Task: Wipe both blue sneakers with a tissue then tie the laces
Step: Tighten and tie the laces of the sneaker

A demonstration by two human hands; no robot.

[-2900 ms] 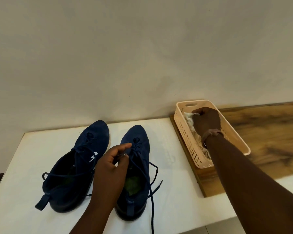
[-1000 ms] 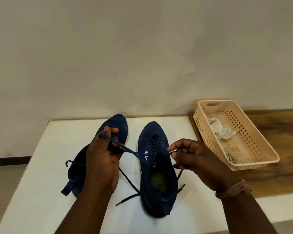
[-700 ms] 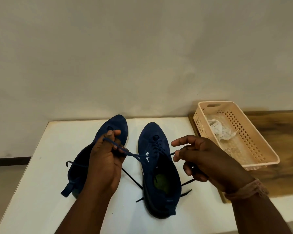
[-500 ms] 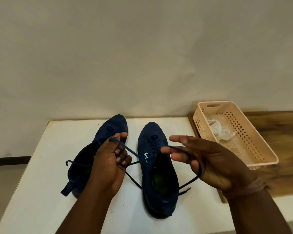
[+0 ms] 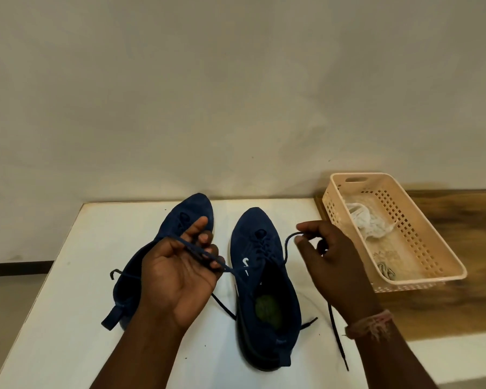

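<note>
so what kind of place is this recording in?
Likely a plain indoor room, home or staged workspace; hard to say more. Cues: a bare painted wall, a small white table pushed against it, and a wooden board holding a plastic basket.

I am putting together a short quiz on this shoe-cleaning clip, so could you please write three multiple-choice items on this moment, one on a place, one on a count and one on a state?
1. Where is the crumpled tissue?
A. In the basket
B. Inside the right sneaker
C. In the left hand

2. How many blue sneakers stand on the white table?
A. One
B. Two
C. Three

3. What state are the right sneaker's laces in?
A. Tied in a bow
B. Removed from the shoe
C. Untied, one end held in each hand

Answers:
1. A: the tissue lies in the basket, clear of both hands.
2. B: the left sneaker and right sneaker stand side by side on the white table.
3. C: the left hand and right hand each pinch a strand of the laces, with no knot formed.
</note>
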